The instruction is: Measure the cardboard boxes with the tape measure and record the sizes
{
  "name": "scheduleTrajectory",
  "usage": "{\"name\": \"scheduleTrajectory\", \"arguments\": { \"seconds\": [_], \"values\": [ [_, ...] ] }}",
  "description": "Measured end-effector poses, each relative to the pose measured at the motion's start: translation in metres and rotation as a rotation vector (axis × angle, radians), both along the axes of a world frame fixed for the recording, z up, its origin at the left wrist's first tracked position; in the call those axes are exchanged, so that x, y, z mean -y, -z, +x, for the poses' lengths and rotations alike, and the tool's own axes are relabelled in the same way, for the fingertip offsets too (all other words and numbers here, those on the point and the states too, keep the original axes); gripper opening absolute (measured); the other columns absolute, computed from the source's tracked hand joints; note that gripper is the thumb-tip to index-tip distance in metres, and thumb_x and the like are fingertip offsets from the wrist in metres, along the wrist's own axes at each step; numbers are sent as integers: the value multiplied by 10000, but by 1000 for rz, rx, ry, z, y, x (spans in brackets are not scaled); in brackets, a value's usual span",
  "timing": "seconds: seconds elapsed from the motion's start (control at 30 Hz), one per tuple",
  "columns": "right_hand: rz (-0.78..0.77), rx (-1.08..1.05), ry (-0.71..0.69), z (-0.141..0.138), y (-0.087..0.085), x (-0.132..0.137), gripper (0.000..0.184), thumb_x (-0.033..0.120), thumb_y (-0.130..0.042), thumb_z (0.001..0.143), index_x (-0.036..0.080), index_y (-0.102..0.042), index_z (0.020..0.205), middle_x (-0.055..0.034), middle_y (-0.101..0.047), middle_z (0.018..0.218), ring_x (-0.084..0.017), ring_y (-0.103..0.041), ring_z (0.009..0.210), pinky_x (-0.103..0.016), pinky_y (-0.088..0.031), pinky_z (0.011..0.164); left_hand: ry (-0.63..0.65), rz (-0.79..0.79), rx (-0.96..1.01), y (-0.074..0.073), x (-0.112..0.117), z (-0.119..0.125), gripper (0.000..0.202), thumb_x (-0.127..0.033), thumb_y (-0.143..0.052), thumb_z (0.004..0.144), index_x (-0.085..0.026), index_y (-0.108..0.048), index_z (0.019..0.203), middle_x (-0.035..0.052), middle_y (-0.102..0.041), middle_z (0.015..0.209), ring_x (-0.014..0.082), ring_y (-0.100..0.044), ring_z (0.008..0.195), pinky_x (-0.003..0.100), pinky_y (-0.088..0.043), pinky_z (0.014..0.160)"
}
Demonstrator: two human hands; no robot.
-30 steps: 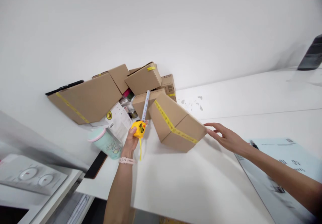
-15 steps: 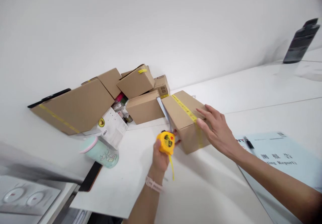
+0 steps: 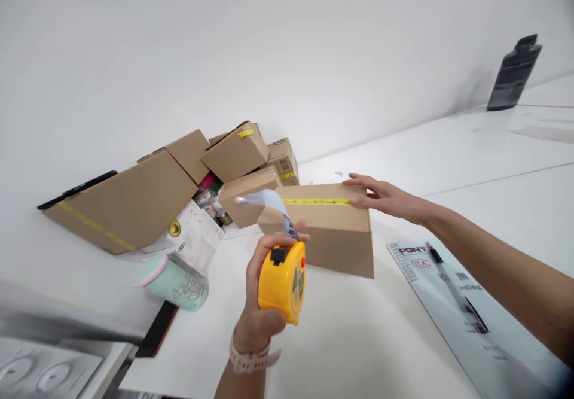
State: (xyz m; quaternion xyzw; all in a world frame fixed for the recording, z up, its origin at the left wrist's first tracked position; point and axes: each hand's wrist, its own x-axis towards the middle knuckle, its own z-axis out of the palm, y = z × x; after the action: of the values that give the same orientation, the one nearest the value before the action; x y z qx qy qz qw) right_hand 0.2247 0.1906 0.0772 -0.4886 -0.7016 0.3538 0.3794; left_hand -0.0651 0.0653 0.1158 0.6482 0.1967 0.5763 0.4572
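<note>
In the head view, the left hand (image 3: 256,294) grasps the tape measure (image 3: 278,280), fingers wrapped around its case, in front of the box (image 3: 332,215); the box rests on the desk (image 3: 336,339), and the right hand (image 3: 388,198) lays its fingers on the top at the right end, outstretched and not clasping; the blade (image 3: 271,200) bends leftward before the box's left end, its tip blurred; whether it touches the box I cannot tell; so bent, it could kink, or whip back against a finger if unlocked, and the lock's setting cannot be made out; with so light a touch, a nudge could slide the box into the stack (image 3: 235,157); the right forearm, if lowered, might knock the pen (image 3: 434,254) on the booklet (image 3: 443,304).
</note>
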Motion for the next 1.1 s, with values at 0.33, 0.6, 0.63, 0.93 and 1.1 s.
{"name": "scheduleTrajectory", "arguments": {
  "seconds": [0.33,0.6,0.63,0.93,1.1],
  "values": [
    [30,100,-134,-9,-30,-1,637,450,-679,822,301,-566,1431,-57,-470,1556,-344,-404,1430,-498,-382,1154,-131,-280,-244,7,37,12,680,-647,-851,599,-213,-720,1106,144,-667,1217,361,-616,1087,407,-500,879],
    [-33,-22,-517,-36,-45,43,935,477,-776,771,318,-337,1582,-82,-410,1594,-309,-336,1477,-478,-325,1182,-142,-504,-39,16,32,33,610,-589,-853,621,-181,-744,1062,110,-716,967,284,-654,956,316,-504,762],
    [-73,-63,-563,-37,-47,47,946,465,-786,771,340,-321,1585,-72,-415,1592,-302,-329,1482,-475,-321,1183,-152,-513,-33,16,32,34,628,-588,-852,619,-179,-742,1084,114,-714,972,271,-652,926,306,-499,732],
    [-232,-591,-433,-73,-58,56,614,434,-719,866,220,-533,1410,-91,-743,1099,-238,-670,1104,-444,-457,1058,-245,-556,-59,21,33,49,711,-543,-873,591,-177,-708,1177,110,-673,1000,226,-604,849,292,-516,670],
    [-185,-449,53,-87,-58,28,215,385,-555,958,201,-665,954,-50,-741,855,-164,-669,782,-282,-533,763,-208,-553,-108,34,45,49,741,-545,-851,644,-181,-665,1262,132,-680,1102,255,-603,944,339,-538,778]
  ]
}}
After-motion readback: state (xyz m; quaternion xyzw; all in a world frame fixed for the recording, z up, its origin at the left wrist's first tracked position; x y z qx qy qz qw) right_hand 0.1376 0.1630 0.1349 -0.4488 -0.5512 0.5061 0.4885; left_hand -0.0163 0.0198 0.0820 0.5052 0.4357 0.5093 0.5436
